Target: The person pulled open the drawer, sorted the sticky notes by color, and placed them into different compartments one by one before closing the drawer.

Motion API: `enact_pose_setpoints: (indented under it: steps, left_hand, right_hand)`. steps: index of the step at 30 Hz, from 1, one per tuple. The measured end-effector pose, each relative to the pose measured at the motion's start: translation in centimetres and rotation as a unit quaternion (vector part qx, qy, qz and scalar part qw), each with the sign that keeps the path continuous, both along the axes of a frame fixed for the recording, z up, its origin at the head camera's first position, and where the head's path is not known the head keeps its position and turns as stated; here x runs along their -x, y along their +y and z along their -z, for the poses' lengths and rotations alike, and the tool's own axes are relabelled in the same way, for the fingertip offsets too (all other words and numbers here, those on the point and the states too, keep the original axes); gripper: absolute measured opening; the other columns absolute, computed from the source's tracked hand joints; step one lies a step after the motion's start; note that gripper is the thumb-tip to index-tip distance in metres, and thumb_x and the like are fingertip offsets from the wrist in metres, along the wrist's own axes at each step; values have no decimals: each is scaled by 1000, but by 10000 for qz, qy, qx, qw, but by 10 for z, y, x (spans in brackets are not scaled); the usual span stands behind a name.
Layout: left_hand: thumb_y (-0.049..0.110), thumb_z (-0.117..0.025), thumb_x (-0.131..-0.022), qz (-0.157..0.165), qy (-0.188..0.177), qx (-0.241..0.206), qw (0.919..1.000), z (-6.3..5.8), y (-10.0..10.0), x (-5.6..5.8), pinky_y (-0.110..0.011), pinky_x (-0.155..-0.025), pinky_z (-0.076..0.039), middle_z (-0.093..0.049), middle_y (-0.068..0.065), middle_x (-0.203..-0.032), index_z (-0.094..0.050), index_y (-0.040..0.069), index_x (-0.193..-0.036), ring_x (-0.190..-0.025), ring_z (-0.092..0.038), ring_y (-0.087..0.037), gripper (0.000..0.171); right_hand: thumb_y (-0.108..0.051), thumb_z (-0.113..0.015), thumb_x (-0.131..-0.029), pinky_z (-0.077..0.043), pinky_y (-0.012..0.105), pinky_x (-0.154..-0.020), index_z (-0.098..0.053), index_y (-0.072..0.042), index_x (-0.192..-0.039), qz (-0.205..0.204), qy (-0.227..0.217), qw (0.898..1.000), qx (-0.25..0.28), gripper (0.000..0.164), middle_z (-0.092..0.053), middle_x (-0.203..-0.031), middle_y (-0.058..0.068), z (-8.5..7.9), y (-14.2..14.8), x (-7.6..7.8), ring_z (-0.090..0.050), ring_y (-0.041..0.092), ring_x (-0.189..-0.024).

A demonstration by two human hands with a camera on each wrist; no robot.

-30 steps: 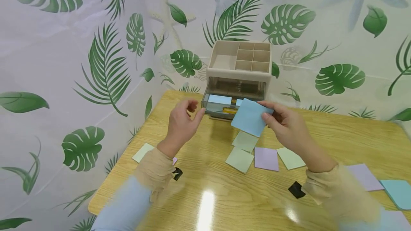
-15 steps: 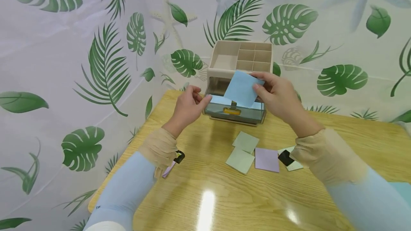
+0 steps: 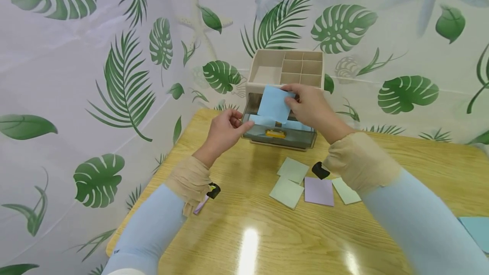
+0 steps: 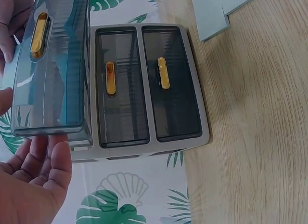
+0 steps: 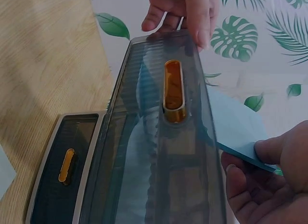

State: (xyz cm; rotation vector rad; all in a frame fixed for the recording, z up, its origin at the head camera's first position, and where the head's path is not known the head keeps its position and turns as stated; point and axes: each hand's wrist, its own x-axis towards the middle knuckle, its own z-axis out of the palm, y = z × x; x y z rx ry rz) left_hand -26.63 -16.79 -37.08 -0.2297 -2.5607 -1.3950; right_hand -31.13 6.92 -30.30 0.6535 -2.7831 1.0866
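My right hand (image 3: 305,103) pinches a light blue pad of sticky notes (image 3: 273,103) between thumb and fingers, tilted over the pulled-out top drawer (image 3: 294,137). The drawer is smoky and see-through, with a gold handle (image 3: 276,133). Inside it lie more light blue pads (image 3: 263,120). At the drawer's left end is my left hand (image 3: 225,130), its loosely bent fingers touching the side and its thumb near the top rim. The right wrist view shows the held pad (image 5: 238,130) behind the drawer front. The beige drawer organizer (image 3: 267,68) stands against the patterned cloth.
Pale green pads (image 3: 287,191) and a purple pad (image 3: 318,191) lie before the organizer, with another green pad (image 3: 347,191) to the right. A teal pad (image 3: 475,230) is at the far right. Two lower drawers (image 4: 122,123) are closed. A purple pad (image 3: 200,205) shows beside the left sleeve.
My right hand has carried the blue pad left and up, from in front of the drawer to above it. The left hand has shifted slightly right, against the drawer's end.
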Motion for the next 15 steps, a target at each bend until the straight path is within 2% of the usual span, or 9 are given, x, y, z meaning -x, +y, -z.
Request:
enact_pose_setpoints:
  steps: [8,11,15]
  left_hand:
    - [38,-76,-82,47,-108,-21,9999,2,-4,3,-32,-71,-48,-60,-4,-88,-60,3,-113,-80,-56,-18,49]
    - [38,-77,-82,44,-129,-31,9999,2,-5,4,-32,-71,-49,-60,-4,-88,-60,3,-112,-80,-57,-18,49]
    - [38,-77,-82,26,-119,-4,9999,2,-5,4,-31,-70,-48,-60,-4,-87,-60,4,-111,-79,-56,-18,48]
  right_hand:
    - [-14,-47,-102,-42,36,-61,-54,-12,-135,-15,-176,9991,-384,35,-60,-90,12,8,-13,12,-51,25,-69]
    - [-13,-44,-103,-41,36,-61,-53,-12,-137,-92,-264,9980,-561,36,-60,-92,12,11,-15,15,-49,24,-63]
    - [-12,-42,-103,-42,37,-65,-52,-10,-137,-201,-409,9961,-751,36,-62,-100,12,14,-18,18,-52,23,-67]
